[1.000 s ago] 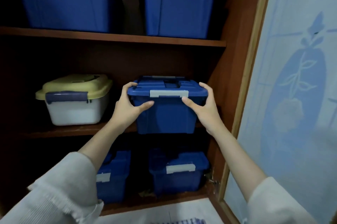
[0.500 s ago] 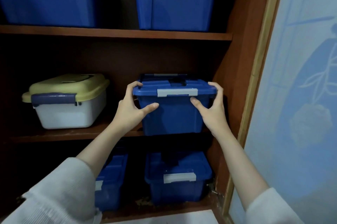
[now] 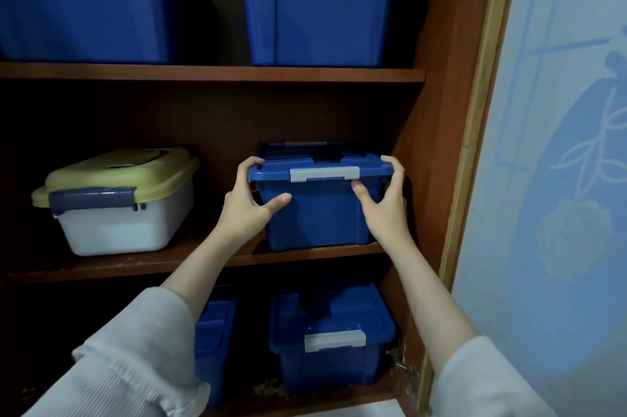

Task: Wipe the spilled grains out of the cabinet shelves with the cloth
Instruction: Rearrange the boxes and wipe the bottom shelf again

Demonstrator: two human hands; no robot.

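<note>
My left hand [image 3: 249, 209] and right hand [image 3: 385, 209] clasp the small blue box [image 3: 319, 213] on the middle shelf [image 3: 135, 264], fingers hooked over the lid's ends, thumbs on its front. No cloth is in view and what look like spilled grains [image 3: 271, 389] lie on the bottom shelf [image 3: 383, 389], so I judge wiping not yet begun. The box's right end sits just beside the cabinet wall [image 3: 417, 179]; room opens only leftward, toward the yellow-lidded box [image 3: 115, 203], and out toward me.
</note>
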